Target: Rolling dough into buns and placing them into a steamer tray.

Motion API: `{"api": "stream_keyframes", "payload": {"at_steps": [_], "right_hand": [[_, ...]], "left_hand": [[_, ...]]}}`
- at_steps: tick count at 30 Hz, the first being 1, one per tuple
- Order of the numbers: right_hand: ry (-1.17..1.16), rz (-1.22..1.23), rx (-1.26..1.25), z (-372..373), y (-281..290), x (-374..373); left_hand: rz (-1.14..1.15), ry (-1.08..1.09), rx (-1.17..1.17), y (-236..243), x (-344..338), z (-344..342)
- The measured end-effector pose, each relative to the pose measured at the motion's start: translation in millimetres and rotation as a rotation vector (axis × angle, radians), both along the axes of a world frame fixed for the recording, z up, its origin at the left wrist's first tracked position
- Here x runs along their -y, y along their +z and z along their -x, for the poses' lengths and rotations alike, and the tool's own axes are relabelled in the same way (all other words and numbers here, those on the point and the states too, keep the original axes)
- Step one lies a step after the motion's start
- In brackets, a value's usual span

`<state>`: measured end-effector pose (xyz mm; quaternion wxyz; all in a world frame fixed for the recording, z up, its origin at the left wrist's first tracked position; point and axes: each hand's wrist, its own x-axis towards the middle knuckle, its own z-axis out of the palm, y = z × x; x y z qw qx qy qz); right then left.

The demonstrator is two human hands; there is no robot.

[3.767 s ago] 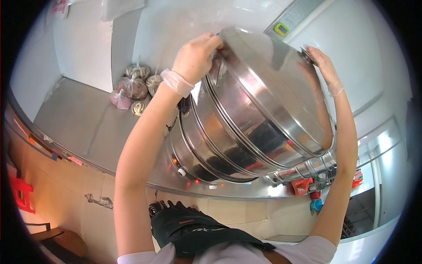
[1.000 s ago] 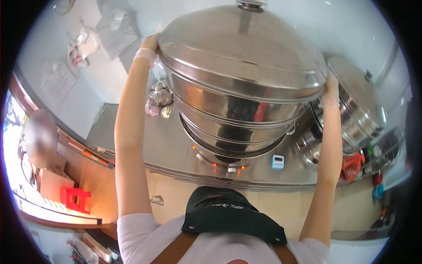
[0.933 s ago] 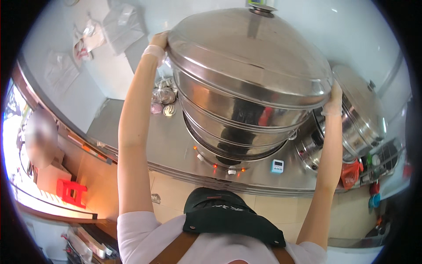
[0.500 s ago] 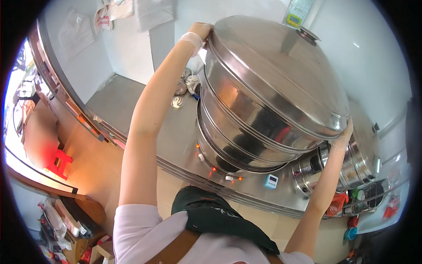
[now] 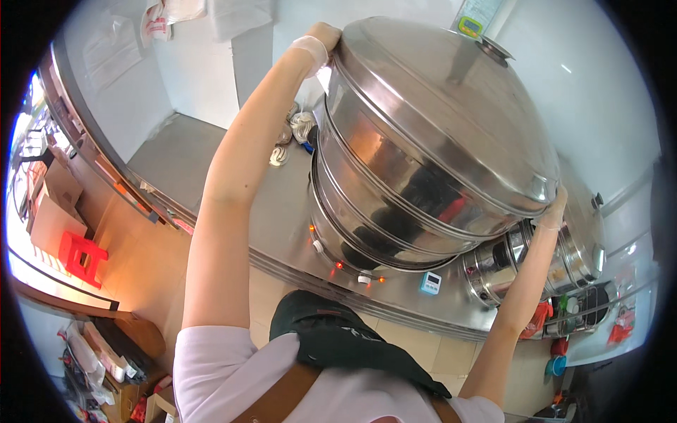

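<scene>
A large stainless steel steamer (image 5: 395, 158) of stacked round tiers stands in front of me, with a domed lid (image 5: 451, 106) on top and a small knob at its crown. My left hand (image 5: 321, 41), in a clear plastic glove, is closed at the upper left side, just by the lid's rim. On the opposite side, my right hand (image 5: 553, 210), also gloved, grips the steamer below the lid's edge. Most fingers of both hands are hidden behind the metal. The stack rests on a round base with lit red lamps and white knobs (image 5: 364, 278).
A small blue-and-white timer (image 5: 431, 283) sits on the steel counter (image 5: 187, 151). A second, smaller steamer (image 5: 582, 243) stands close on the right. Pale coiled bundles (image 5: 302, 128) lie behind the stack. A red stool (image 5: 83, 257) and cartons (image 5: 58, 218) are at the far left.
My view has shifted slightly; both hands keep their hold at the steamer's sides. At the far left, the blurred shape behind the red stool is gone and cartons show there.
</scene>
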<state>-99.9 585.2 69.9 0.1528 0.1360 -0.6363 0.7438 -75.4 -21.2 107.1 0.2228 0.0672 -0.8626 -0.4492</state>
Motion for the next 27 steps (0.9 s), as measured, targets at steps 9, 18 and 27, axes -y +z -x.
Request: {"api": "stream_keyframes", "payload": {"at_steps": [9, 18, 27], "right_hand": [[-0.19, -0.036, 0.046, 30, -7, -8], [-0.182, 0.367, 0.029, 16, -8, 25], [0.01, 0.449, -0.004, 17, -16, 19]], "left_hand": [[-0.454, -0.003, -0.119, -13, 0, 17], [-0.581, -0.083, -0.113, -12, 3, 17], [-0.237, 0.008, -0.088, -21, 36, 36]]}}
